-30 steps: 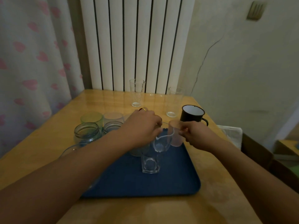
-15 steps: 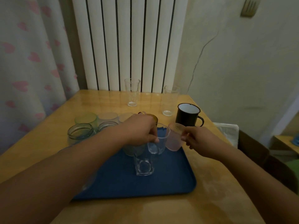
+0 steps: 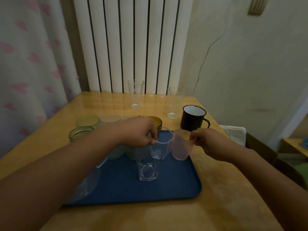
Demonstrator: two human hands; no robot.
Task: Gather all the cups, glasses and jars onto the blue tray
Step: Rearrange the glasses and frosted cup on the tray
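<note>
A blue tray (image 3: pixel 175 185) lies on the wooden table. My left hand (image 3: pixel 138 132) pinches the rim of a clear glass (image 3: pixel 162 145) over the tray's far part. My right hand (image 3: pixel 208 140) pinches the rim of a frosted pink cup (image 3: pixel 180 148) beside it, at the tray's far right. A square clear glass (image 3: pixel 147 170) stands mid-tray. Off the tray stand a black mug (image 3: pixel 191 119), two tall clear glasses (image 3: pixel 135 94) (image 3: pixel 175 102), an amber cup (image 3: pixel 156 121), a glass jar (image 3: pixel 79 133), and green (image 3: pixel 86 121) and pale cups (image 3: pixel 110 118). My left arm hides other glassware.
The table (image 3: pixel 225 197) sits in a corner against a white radiator (image 3: pixel 133 44) and a cracked wall. A heart-print curtain (image 3: pixel 30 64) hangs on the left. White cloth (image 3: pixel 235 134) lies past the table's right edge.
Both hands have stayed at the tray's far edge with the same clear glass and pink cup; the pink cup now tilts slightly. The view shifted a little.
</note>
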